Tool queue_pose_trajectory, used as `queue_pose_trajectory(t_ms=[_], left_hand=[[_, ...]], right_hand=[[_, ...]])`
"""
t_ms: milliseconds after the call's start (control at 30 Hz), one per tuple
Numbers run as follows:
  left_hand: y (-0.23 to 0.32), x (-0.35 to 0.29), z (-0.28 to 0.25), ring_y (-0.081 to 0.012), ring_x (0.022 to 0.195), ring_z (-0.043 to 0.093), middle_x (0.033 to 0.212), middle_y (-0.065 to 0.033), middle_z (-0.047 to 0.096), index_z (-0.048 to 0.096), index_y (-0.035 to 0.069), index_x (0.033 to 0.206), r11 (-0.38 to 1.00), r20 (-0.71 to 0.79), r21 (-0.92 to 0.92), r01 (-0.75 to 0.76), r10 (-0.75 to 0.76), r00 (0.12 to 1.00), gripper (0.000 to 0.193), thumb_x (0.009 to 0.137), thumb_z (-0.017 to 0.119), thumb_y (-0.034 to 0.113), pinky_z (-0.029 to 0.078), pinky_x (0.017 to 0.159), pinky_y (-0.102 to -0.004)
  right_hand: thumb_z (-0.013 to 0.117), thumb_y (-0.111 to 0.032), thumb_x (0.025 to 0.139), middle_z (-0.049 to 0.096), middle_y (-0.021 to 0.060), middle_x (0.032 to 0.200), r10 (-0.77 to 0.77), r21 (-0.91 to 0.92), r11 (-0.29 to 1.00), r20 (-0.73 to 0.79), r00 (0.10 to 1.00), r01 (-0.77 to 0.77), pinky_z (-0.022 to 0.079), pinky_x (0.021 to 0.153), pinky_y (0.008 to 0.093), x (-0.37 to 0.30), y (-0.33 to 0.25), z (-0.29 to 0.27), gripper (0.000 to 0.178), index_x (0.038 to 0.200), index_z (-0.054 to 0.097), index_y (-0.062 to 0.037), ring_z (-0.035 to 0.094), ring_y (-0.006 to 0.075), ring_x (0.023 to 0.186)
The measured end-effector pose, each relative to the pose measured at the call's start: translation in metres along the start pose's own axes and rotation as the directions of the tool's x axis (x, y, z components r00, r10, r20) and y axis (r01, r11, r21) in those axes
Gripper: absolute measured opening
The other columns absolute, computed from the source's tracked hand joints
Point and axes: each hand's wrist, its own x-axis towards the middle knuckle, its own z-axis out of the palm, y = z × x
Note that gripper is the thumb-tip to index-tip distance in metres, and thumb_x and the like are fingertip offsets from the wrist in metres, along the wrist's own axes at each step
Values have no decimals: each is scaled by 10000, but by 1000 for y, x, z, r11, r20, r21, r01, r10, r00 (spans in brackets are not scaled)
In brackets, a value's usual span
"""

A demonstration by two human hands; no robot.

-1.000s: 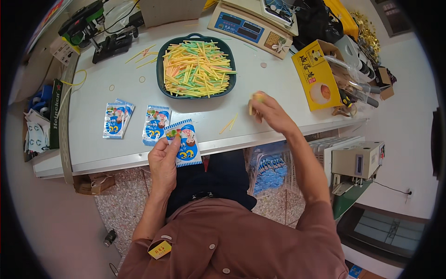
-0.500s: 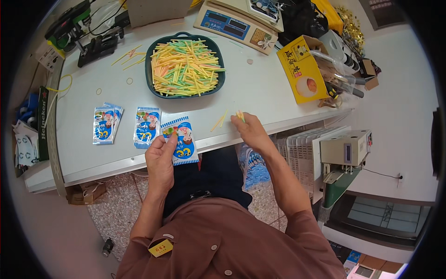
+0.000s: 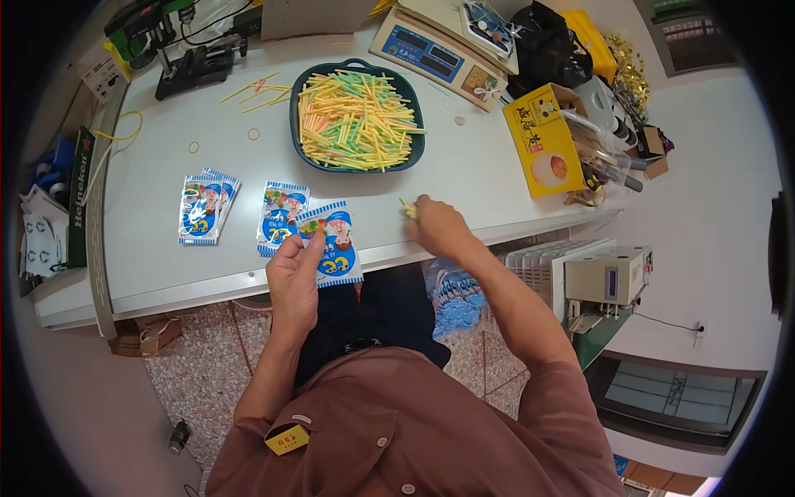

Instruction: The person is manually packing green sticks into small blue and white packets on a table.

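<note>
My left hand (image 3: pixel 294 277) pinches a blue and white printed packet (image 3: pixel 338 253) by its left side, thumb on top, at the table's front edge. Over the tabletop to the right, my right hand (image 3: pixel 443 228) is closed on a few thin pastel sticks (image 3: pixel 408 209); only their yellowish ends show past the fingertips. Beyond both hands stands a dark green tub (image 3: pixel 421 124), heaped with thin sticks (image 3: pixel 356 120) in yellow, green and pink. Beside the held packet lies a small pile of matching packets (image 3: pixel 280 219), with another pile (image 3: pixel 203 211) farther left.
Loose sticks (image 3: pixel 265 101) and rubber bands (image 3: pixel 253 134) lie left of the tub. Behind are a digital scale (image 3: pixel 435 58) and a green drill stand (image 3: pixel 195 70). A yellow box (image 3: pixel 542 145) stands at the right. A sealing machine (image 3: pixel 609 275) is off the table's right front.
The loose sticks beside my right hand are now gathered at its fingertips, and that hand has closed further. My left hand still holds the packet. The whole view has shifted slightly.
</note>
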Motion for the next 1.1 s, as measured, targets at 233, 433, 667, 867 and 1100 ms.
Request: queue_pose_trajectory(t_ms=[233, 433, 667, 867, 1100], left_hand=[[3, -2, 9, -88, 874, 664, 1012, -83, 712, 649, -26, 1077, 1000, -47, 25, -11, 12, 999, 153, 988, 605, 91, 535, 793, -233], [-4, -2, 17, -91, 862, 671, 1012, -74, 714, 654, -16, 1081, 994, -76, 109, 16, -8, 997, 159, 984, 615, 104, 547, 776, -235], [-11, -1, 34, -88, 842, 671, 1000, -79, 718, 657, -14, 1063, 987, -63, 161, 14, -4, 998, 158, 984, 621, 118, 547, 764, -234], [-13, -1, 33, -87, 842, 672, 996, -84, 721, 657, -19, 1062, 986, -78, 162, 26, -14, 997, 170, 978, 633, 127, 545, 758, -232], [-9, 1, 35, -73, 778, 663, 947, -64, 726, 674, -12, 1059, 976, -92, 202, 83, -65, 994, 163, 950, 666, 109, 518, 689, -197]], right_hand=[[491, -275, 994, 618, 69, 879, -298, 892, -416, 51, 953, -177, 434, 530, 261, 1, 71, 25, 185, 1015, 555, -102, 558, 150, 646], [475, -205, 1041, 626, 108, 970, 137, 886, -367, -251, 958, 284, 527, 722, 326, 9, 35, 29, 159, 1099, 487, -57, 623, 185, 816], [470, -159, 1043, 666, 126, 1058, 63, 749, 389, -603, 795, 537, 474, 917, 307, 18, 25, 49, 176, 1135, 467, -8, 620, 177, 977], [489, -147, 1038, 677, 116, 1057, 66, 790, 335, -563, 824, 513, 472, 929, 303, 17, 25, 48, 197, 1169, 500, 0, 619, 169, 1000], [476, -110, 1033, 681, 112, 1043, 18, 773, 343, -573, 819, 534, 478, 950, 301, 21, 27, 47, 158, 1113, 547, 7, 639, 189, 1071]])
